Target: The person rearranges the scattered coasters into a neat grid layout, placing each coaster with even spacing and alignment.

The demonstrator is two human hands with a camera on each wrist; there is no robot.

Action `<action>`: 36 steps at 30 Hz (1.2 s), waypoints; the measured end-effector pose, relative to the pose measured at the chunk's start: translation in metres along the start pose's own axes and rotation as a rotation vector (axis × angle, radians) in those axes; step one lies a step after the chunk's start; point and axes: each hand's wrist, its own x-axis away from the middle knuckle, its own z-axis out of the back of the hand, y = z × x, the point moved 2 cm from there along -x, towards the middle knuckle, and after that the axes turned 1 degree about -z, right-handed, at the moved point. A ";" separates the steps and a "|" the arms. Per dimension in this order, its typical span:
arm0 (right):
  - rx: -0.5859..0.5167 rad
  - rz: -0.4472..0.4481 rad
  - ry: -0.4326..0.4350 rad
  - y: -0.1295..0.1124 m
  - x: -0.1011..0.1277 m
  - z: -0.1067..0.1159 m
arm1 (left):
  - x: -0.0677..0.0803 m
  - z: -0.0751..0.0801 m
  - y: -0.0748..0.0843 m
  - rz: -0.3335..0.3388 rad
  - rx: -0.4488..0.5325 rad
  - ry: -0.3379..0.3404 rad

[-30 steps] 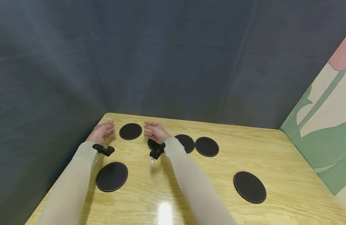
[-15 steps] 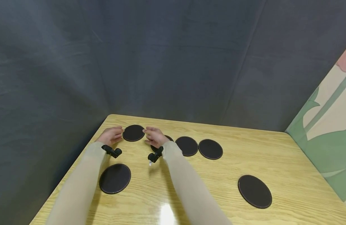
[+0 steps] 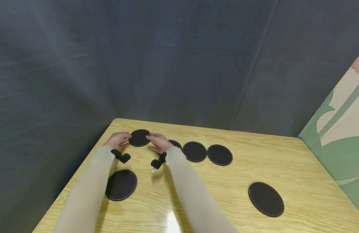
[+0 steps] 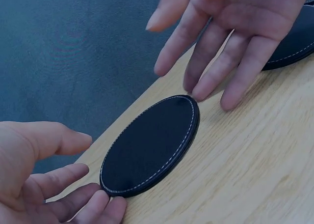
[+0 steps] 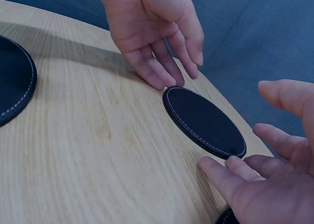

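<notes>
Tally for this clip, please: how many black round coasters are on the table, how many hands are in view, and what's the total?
Black round coasters: 6: between the hands, partly hidden behind the right wrist, two beside it, near left, near right.
Hands: 2: left hand, right hand.
Total: 8, all on or over the wooden table.

Black white-stitched coaster (image 4: pixel 149 145) on light wood-grain table (image 3: pixel 284 168), dark blue-grey backdrop (image 3: pixel 179 58).
</notes>
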 end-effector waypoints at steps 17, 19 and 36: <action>0.066 0.018 0.027 0.000 0.002 -0.008 | 0.003 -0.004 -0.003 -0.025 -0.079 0.044; 0.075 0.035 0.039 0.000 0.003 -0.009 | 0.004 -0.003 -0.004 -0.035 -0.075 0.069; -0.003 0.170 0.273 -0.009 0.019 0.001 | 0.024 -0.008 0.006 -0.060 0.044 0.058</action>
